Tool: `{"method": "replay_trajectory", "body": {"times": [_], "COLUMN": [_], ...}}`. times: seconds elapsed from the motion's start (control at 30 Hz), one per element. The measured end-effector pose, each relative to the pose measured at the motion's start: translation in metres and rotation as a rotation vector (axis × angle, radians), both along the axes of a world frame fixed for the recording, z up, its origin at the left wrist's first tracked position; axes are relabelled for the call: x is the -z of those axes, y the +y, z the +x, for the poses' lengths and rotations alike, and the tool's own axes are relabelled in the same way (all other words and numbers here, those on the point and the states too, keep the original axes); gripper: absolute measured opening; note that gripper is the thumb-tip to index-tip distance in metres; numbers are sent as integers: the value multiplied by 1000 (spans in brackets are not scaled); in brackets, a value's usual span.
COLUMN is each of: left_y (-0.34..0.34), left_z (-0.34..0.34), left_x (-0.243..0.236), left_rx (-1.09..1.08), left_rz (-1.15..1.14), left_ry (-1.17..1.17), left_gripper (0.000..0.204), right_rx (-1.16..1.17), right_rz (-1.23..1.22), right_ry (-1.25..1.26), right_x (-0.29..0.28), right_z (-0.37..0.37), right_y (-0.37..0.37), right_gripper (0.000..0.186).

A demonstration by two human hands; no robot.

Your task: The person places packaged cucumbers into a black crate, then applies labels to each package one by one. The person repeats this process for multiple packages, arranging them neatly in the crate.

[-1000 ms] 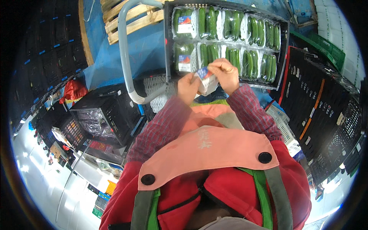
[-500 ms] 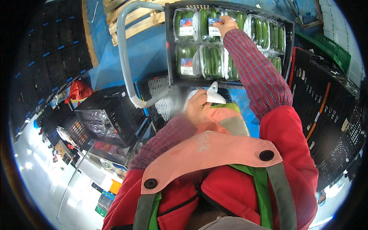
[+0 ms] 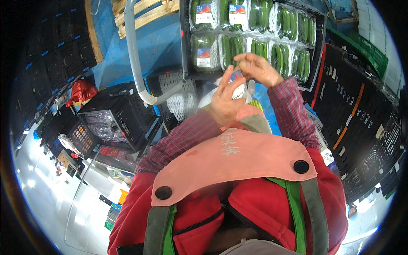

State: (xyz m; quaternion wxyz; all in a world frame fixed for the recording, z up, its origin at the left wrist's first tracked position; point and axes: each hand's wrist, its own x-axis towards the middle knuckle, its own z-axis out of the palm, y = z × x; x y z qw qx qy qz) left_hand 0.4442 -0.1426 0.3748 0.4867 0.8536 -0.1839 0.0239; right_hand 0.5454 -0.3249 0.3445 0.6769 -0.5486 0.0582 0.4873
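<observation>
My left hand (image 3: 225,104) is closed on a strip of labels (image 3: 239,90), white with a blue and red printed part. It is held just in front of a black plastic crate (image 3: 185,55). My right hand (image 3: 263,71) is beside it, fingers curled and pinching at the strip's upper edge; the fingertips are partly hidden. In the crate lie two rows of clear-wrapped packs of green cucumbers (image 3: 284,59), with white foam netting between them. Labels of the same kind show on three left-side packs, one being the near-left pack (image 3: 204,53); the packs further right show none.
A grey tube handle (image 3: 137,55) curves up left of the crate, near white foam netting (image 3: 178,95). Stacked black crates (image 3: 352,114) stand close on the right, a green crate (image 3: 369,53) behind them. A wooden pallet (image 3: 148,17) lies on the blue floor at the far left.
My right hand has come back from the far-row pack, where a label now lies, to the label strip. My left hand has turned the strip printed side up. The view has shifted slightly.
</observation>
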Motion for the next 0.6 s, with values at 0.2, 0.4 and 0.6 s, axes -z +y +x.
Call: {"method": "replay_trajectory", "body": {"times": [0.2, 0.4, 0.6], "left_y": [5, 5, 24], "left_z": [-6, 3, 0], "left_x": [2, 11, 26], "left_rx": [-31, -488, -455], "left_rz": [-74, -380, -799], "left_ry": [66, 420, 1054], "left_gripper": [48, 48, 12], "right_rx": [183, 275, 297], "right_rz": [-9, 55, -68], "right_ry": [37, -28, -191], "right_x": [-10, -8, 2], "right_z": [-34, -48, -55], "right_y": [10, 22, 27], "right_gripper": [40, 23, 22]}}
